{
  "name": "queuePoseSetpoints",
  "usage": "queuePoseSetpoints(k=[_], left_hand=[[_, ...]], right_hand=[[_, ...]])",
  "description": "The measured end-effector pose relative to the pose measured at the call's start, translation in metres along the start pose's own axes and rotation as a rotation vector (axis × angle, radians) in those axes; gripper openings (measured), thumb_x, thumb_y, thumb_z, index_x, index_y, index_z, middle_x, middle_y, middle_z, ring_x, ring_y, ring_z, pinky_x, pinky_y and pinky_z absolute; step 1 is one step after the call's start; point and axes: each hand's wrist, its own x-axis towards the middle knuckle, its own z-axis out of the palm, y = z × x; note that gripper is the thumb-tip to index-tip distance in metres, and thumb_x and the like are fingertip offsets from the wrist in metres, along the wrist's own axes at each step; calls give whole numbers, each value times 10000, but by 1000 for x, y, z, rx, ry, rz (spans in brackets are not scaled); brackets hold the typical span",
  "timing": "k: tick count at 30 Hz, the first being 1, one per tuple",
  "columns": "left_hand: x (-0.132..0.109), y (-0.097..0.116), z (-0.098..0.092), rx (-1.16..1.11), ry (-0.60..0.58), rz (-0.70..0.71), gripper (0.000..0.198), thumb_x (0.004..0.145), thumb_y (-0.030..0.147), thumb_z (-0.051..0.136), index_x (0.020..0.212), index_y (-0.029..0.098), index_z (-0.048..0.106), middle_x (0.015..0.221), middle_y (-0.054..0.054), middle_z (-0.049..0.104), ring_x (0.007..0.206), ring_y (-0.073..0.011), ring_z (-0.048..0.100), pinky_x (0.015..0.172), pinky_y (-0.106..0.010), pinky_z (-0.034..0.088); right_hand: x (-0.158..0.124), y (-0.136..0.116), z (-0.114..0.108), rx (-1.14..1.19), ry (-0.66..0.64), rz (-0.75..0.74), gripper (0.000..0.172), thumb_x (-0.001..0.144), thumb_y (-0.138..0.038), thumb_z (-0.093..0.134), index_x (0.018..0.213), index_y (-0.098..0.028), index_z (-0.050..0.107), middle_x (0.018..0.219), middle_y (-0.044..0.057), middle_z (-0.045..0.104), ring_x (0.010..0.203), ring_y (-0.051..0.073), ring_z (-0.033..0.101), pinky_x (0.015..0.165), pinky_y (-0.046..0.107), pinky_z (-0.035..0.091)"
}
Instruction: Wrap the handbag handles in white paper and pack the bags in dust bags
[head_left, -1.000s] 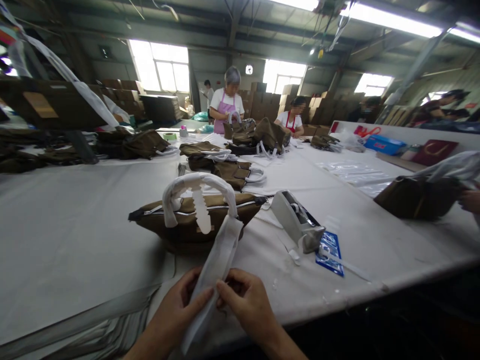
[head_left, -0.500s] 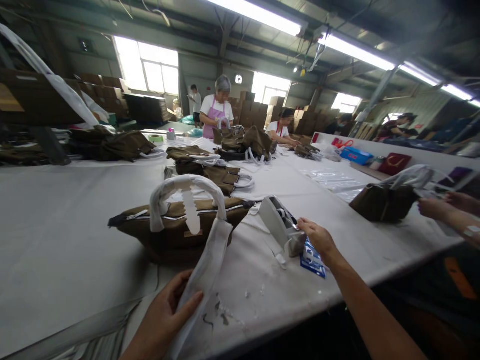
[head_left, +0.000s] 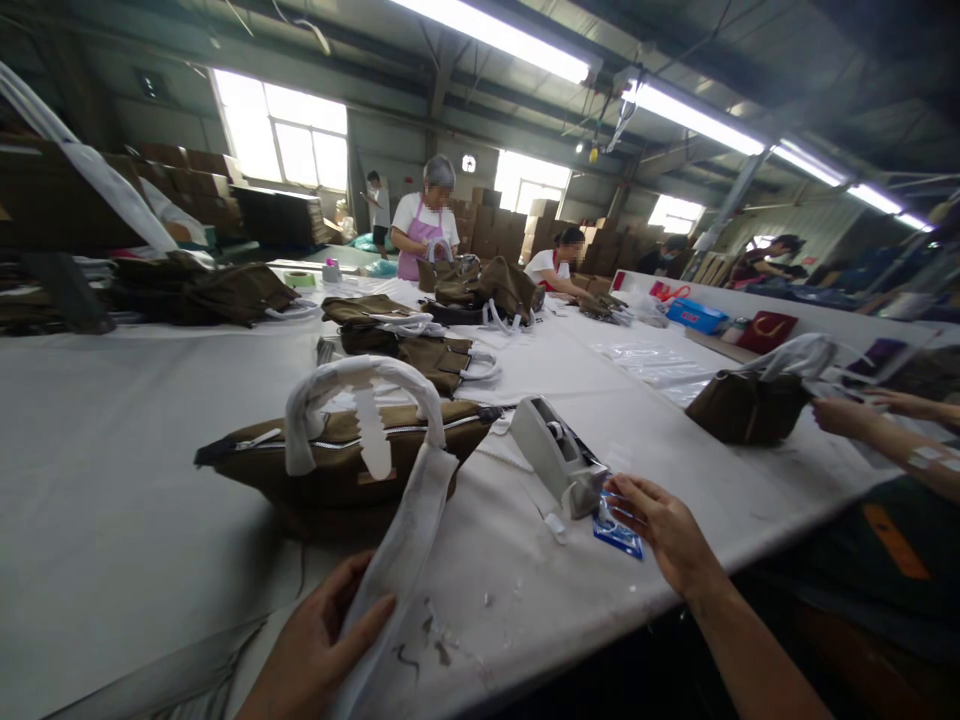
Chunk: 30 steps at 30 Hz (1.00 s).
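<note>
A dark olive handbag (head_left: 322, 500) with a silver zipper stands upright in front of me, its handle (head_left: 352, 372) wrapped in white paper. My left hand (head_left: 319, 630) is closed around the white-wrapped strap (head_left: 401, 535) that runs down from the bag's right side. Right of the bag sits a grey tape dispenser (head_left: 544, 450). Just off its cutting end, my right hand (head_left: 664, 525) has its thumb and fingertips pinched together on what looks like a strip of clear tape, hard to see. A blue-and-white packet (head_left: 619, 537) lies below those fingers.
Several olive bags (head_left: 442, 360) lie across the white-covered table (head_left: 150, 430). At right, a co-worker's hands (head_left: 847, 412) handle another wrapped bag (head_left: 750, 405). A blue box (head_left: 696, 315) stands by the low divider. Other people work at the far side. Scraps lie near the front edge.
My right hand has drawn away from the dispenser's cutting end, a little right and down, fingers still pinched. My left hand keeps the strap. The whole view has shifted slightly.
</note>
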Motion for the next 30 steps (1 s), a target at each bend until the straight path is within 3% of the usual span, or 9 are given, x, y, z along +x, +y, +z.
queuePoseSetpoints(k=[7,12,14,16,19,21,24,27,30], left_hand=[[1,0,-2,-3,18,2,505,733,533,705,1136,229,689,1176,-72,738,1157,-335,660,988,-382,539],[0,2,-1,-46,32,11,489,727,528,734,1125,246,696,1182,-64,738,1167,-353,652,982,-413,543],[-2,4,0,-46,13,9,499,746,526,724,1152,239,676,1202,-64,729,1171,-343,648,999,-419,531],[-3,7,1,-49,-13,10,501,786,520,699,1188,225,648,1215,-71,720,1166,-326,649,1018,-422,514],[-7,8,2,-68,-36,15,482,839,499,675,1221,211,617,1236,-83,703,1153,-306,651,1024,-419,499],[-10,8,3,-89,-42,38,465,860,476,672,1233,207,606,1248,-86,693,1156,-296,647,1013,-404,501],[-13,10,4,-124,-42,98,434,868,424,684,1226,192,606,1231,-89,698,1156,-283,647,998,-370,506],[-16,12,4,-156,-43,127,423,866,400,696,1219,184,611,1237,-94,700,1134,-276,664,976,-344,519],[-19,12,2,-167,-48,110,436,853,397,708,1221,182,619,1243,-98,705,1115,-281,681,944,-334,540]], right_hand=[[15,44,-1,-98,139,-127,573,466,-589,893,822,-157,771,745,63,746,571,169,638,574,304,579],[-11,46,-2,-295,197,-304,414,619,-531,840,869,-203,803,863,88,777,754,271,698,769,400,575],[-33,41,4,-396,112,-481,266,706,-453,810,873,-245,808,922,66,780,821,268,707,844,389,555],[-59,34,19,-490,-66,-730,113,807,-342,753,880,-272,803,907,41,780,818,237,718,826,348,558],[-101,22,57,-473,-385,-932,115,881,-202,693,910,-268,784,853,22,773,776,185,721,740,275,564],[-125,18,87,-396,-557,-861,92,894,-192,687,892,-240,766,827,25,762,759,169,710,718,256,554],[-149,23,132,-315,-703,-613,138,905,-271,678,810,-196,744,750,30,734,689,158,676,676,250,523],[-152,37,164,-267,-699,-335,266,896,-365,667,731,-165,728,647,28,699,558,138,616,557,237,471],[-144,47,179,-320,-657,-217,314,866,-403,679,680,-154,723,585,27,680,473,130,571,489,236,426]])
